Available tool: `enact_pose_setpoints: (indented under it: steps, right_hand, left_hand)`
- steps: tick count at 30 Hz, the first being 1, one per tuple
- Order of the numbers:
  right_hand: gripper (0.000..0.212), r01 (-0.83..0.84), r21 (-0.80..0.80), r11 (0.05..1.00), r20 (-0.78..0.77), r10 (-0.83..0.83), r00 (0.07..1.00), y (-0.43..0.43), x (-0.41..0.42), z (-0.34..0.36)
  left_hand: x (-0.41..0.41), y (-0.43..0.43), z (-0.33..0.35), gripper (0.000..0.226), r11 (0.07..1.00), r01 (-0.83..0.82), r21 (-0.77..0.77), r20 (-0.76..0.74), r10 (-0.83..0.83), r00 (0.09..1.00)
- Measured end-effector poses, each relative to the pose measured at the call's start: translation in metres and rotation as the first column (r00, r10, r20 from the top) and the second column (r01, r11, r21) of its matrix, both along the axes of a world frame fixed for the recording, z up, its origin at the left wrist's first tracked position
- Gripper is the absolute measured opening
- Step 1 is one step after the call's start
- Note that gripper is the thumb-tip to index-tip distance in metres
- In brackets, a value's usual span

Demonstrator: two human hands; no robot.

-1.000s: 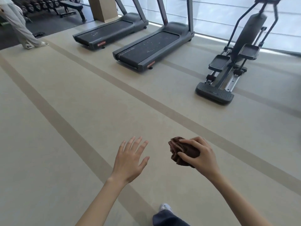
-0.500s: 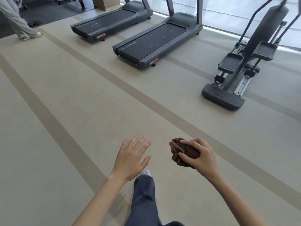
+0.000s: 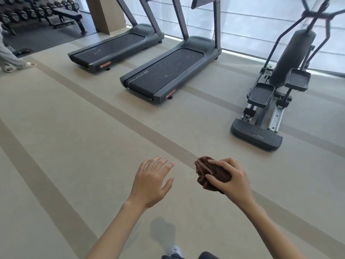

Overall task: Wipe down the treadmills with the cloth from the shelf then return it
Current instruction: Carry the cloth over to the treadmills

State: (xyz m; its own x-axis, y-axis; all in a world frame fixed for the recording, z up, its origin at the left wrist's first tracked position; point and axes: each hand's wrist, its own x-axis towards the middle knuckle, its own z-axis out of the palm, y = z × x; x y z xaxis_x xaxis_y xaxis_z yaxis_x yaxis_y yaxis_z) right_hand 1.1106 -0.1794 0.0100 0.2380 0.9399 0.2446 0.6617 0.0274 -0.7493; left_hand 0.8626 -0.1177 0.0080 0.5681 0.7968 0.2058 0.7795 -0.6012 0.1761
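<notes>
R hand clamps a scrunched brown cloth: thumb under, fingers curled over the top, wad sticking out toward the L side. L hand holds nothing, fingers straight and slightly spread, palm down, near the cloth but apart from it. Both hover above the beige floor w/ its darker stripes. Ahead: nearer treadmill, second treadmill beside it to the L, elliptical trainer to the R. Dumbbell rack and bench far L; another person's leg at the L edge. Wearer's shoe at bottom.
</notes>
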Motion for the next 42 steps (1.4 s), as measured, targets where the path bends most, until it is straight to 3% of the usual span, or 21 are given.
enact_pose_setpoints:
  steps: [11,27,42]
  right_hand:
    - [0.035,-0.057,-0.067,0.996,-0.037,0.055,0.998,0.138,0.033,-0.036]
    - [0.035,-0.107,-0.01,0.994,-0.003,0.107,0.994,0.449,0.144,-0.005]
    - [0.035,-0.092,-0.055,0.994,0.028,0.094,0.995,0.686,0.156,-0.007]
  left_hand:
    - [0.034,0.147,-0.033,0.046,0.998,-0.028,-0.058,-0.056,0.025,0.998]
    - [0.148,0.421,-0.009,0.05,0.99,-0.124,-0.06,-0.027,0.123,0.992]
    - [0.156,0.672,-0.021,0.05,0.99,-0.118,-0.077,-0.027,0.116,0.993]
